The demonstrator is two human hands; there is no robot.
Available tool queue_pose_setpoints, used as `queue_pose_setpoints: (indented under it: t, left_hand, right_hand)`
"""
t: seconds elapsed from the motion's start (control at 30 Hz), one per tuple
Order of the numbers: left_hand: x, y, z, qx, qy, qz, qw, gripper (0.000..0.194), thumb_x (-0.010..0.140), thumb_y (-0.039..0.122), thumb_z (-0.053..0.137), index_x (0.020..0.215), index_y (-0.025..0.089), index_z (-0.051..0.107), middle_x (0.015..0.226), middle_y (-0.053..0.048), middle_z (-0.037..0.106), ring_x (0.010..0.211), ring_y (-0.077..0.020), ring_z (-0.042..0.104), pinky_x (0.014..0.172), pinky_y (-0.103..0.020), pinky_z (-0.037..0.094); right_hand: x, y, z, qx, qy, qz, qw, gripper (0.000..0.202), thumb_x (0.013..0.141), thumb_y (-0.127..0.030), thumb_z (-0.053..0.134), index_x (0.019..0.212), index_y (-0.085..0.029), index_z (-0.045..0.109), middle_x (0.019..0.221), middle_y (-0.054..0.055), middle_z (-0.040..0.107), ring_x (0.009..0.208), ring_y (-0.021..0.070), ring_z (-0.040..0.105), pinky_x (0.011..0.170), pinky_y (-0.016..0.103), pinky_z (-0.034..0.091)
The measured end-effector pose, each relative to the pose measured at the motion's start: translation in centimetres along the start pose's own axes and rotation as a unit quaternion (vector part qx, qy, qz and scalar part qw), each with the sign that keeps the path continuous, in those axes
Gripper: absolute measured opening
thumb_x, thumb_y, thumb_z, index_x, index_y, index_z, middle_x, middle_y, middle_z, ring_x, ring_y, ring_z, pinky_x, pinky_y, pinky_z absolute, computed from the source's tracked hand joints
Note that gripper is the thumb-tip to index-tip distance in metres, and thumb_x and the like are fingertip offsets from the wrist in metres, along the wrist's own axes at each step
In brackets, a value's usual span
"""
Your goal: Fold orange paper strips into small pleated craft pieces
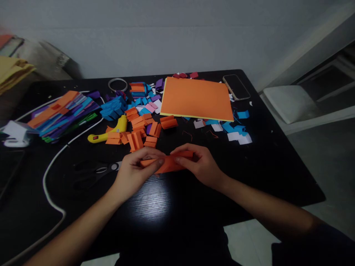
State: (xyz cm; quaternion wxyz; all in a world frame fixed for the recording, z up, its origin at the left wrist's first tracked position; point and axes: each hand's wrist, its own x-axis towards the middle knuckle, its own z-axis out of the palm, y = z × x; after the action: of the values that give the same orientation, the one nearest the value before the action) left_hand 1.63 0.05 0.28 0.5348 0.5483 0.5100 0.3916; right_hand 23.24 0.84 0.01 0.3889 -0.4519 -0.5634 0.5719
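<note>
Near, centre: the left hand point(138, 168) and the right hand point(201, 164) hold one orange paper strip point(169, 164), fingers closed on it.
Left of hands: black-handled scissors point(97, 170) lie on the black bench point(241, 170).
Middle, left of centre: a yellow glue gun point(113, 131) touches folded orange paper pieces point(135, 140).
Far, upper centre: orange sheet point(196, 98); to its right, a smartphone point(236, 87).

Right sleeve point(318, 240) is dark navy, ending near the elbow. Left hand point(140, 170) and right hand point(201, 164) are bare. Lap clothing point(177, 253) appears dark.
</note>
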Motion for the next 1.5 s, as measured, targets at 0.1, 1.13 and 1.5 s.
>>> queue_pose_setpoints:
  t: [0.1, 1.13, 1.5]
  left_hand:
    - [0.1, 0.2, -0.4, 0.01, 0.0, 0.011, 1.0, 0.013, 0.082, 0.031, 0.082, 0.087, 0.019, 0.081, 0.085, -0.005, 0.08, 0.067, -0.0169, 0.073, 0.054, -0.023, 0.062]
    - [0.2, -0.3, -0.9, 0.185, -0.01, 0.085, 0.979, 0.019, 0.093, 0.037, 0.071, 0.087, 0.02, 0.077, 0.069, 0.001, 0.071, 0.061, -0.0129, 0.064, 0.058, -0.022, 0.048]
    - [-0.1, -0.1, 0.7, 0.05, 0.038, 0.014, 0.998, 0.019, 0.09, 0.038, 0.073, 0.087, 0.019, 0.076, 0.067, 0.001, 0.072, 0.058, -0.0131, 0.062, 0.054, -0.022, 0.048]
  right_hand:
    - [0.0, 0.0, -0.2, 0.02, 0.001, 0.019, 1.0, 0.016, 0.087, -0.02, 0.07, 0.094, -0.026, 0.082, 0.096, 0.001, 0.081, 0.093, 0.0195, 0.075, 0.09, 0.035, 0.059]
    - [1.5, 0.9, -1.3, -0.005, 0.119, 0.026, 0.992, 0.022, 0.086, -0.041, 0.08, 0.085, -0.02, 0.075, 0.084, 0.003, 0.075, 0.08, 0.0187, 0.071, 0.076, 0.032, 0.06]
    - [0.0, 1.4, 0.9, 0.142, -0.056, 0.084, 0.985, 0.039, 0.073, -0.04, 0.092, 0.102, -0.02, 0.074, 0.097, 0.004, 0.079, 0.092, 0.0215, 0.077, 0.094, 0.041, 0.063]
